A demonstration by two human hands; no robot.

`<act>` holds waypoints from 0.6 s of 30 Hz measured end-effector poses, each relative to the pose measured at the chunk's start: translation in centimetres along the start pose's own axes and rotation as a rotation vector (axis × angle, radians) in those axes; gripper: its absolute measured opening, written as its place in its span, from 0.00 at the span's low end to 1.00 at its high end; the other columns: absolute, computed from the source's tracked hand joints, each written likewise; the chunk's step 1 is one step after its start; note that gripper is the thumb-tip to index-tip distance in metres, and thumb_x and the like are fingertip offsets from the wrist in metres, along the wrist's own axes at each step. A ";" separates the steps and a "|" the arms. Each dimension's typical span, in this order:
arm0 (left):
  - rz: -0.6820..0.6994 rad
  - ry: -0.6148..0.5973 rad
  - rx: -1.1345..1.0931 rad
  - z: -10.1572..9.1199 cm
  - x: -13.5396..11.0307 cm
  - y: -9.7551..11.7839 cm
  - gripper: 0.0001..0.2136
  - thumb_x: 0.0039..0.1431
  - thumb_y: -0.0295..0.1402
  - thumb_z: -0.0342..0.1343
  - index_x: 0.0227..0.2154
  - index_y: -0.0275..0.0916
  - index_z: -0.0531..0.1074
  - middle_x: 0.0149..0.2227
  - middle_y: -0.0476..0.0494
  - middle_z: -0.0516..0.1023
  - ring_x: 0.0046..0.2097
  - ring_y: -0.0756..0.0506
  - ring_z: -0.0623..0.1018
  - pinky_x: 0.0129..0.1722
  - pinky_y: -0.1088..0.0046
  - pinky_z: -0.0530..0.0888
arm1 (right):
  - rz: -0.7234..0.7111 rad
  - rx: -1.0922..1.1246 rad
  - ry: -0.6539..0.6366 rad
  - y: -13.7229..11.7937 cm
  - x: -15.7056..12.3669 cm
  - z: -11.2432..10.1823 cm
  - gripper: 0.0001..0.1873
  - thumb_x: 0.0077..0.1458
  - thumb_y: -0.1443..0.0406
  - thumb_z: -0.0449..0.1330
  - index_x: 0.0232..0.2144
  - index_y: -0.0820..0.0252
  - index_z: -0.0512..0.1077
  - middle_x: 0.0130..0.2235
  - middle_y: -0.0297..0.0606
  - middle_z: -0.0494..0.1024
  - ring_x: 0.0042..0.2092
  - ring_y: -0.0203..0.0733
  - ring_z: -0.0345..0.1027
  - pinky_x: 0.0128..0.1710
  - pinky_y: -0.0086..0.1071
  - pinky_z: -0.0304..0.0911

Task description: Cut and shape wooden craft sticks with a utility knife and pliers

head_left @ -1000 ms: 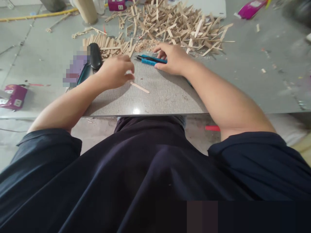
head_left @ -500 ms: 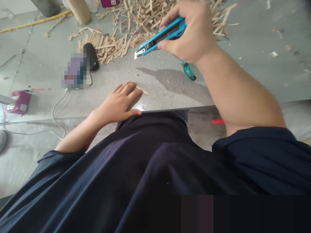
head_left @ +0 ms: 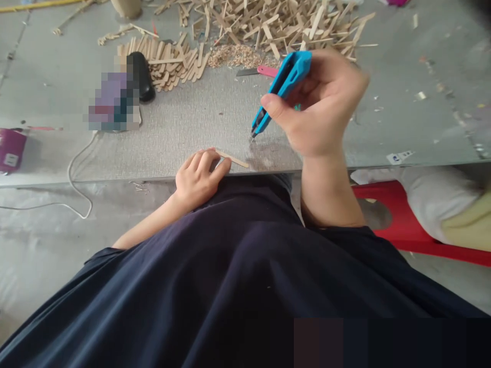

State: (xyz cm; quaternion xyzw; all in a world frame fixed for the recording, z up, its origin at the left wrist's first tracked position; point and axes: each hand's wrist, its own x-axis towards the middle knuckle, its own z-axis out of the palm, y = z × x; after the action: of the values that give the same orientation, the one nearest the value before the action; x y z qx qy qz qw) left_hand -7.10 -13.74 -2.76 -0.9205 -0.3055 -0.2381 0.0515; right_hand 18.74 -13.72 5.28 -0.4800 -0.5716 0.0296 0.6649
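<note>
My right hand is wrapped around a blue utility knife and holds it slanted, its tip pointing down and to the left. The tip is just above the table or touching it; I cannot tell which. At the table's front edge, my left hand has curled fingers on a flat wooden craft stick. The stick's free end sticks out to the right, a short way below the knife tip. A pink-handled knife with a grey blade lies behind the utility knife. A bit of something teal shows behind my right hand.
A big heap of wooden sticks, a row of sticks and a pile of wood chips lie at the back. To the left are a black case, a blurred-out object and a cable. A red stool stands right.
The utility knife has come down and to the right, towards the table, and turned steeper. My left fingers have curled more, and more of the stick shows. The camera view has shifted slightly.
</note>
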 end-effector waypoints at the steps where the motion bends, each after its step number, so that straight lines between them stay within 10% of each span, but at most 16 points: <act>1: 0.017 0.031 0.036 0.2 0.0 -0.1 0.25 0.77 0.22 0.47 0.57 0.54 0.85 0.54 0.39 0.90 0.56 0.40 0.89 0.53 0.59 0.86 | -0.024 -0.001 0.016 0.4 -0.3 0.1 0.37 0.53 0.27 0.74 0.39 0.50 0.78 0.30 0.32 0.76 0.27 0.40 0.66 0.26 0.39 0.62; 11: 0.030 0.067 0.045 -0.2 0.1 0.1 0.22 0.78 0.25 0.48 0.60 0.51 0.84 0.60 0.40 0.90 0.57 0.40 0.89 0.54 0.60 0.86 | 0.232 -0.339 -0.401 -0.4 -3.6 -2.4 0.22 0.72 0.41 0.63 0.32 0.44 0.75 0.36 0.37 0.83 0.43 0.54 0.81 0.49 0.51 0.78; 18: -0.002 0.066 -0.022 0.1 0.0 -0.3 0.24 0.77 0.25 0.48 0.62 0.48 0.84 0.60 0.39 0.91 0.60 0.40 0.89 0.56 0.61 0.85 | 0.310 -0.113 -0.169 1.3 -4.9 -2.4 0.38 0.62 0.21 0.61 0.34 0.43 0.79 0.28 0.33 0.79 0.28 0.47 0.75 0.29 0.44 0.71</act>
State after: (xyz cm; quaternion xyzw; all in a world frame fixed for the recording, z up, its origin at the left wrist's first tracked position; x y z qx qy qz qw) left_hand -7.25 -13.41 -2.80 -0.9123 -0.3020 -0.2718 0.0514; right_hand 19.64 -17.37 1.08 -0.5948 -0.5454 0.1398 0.5738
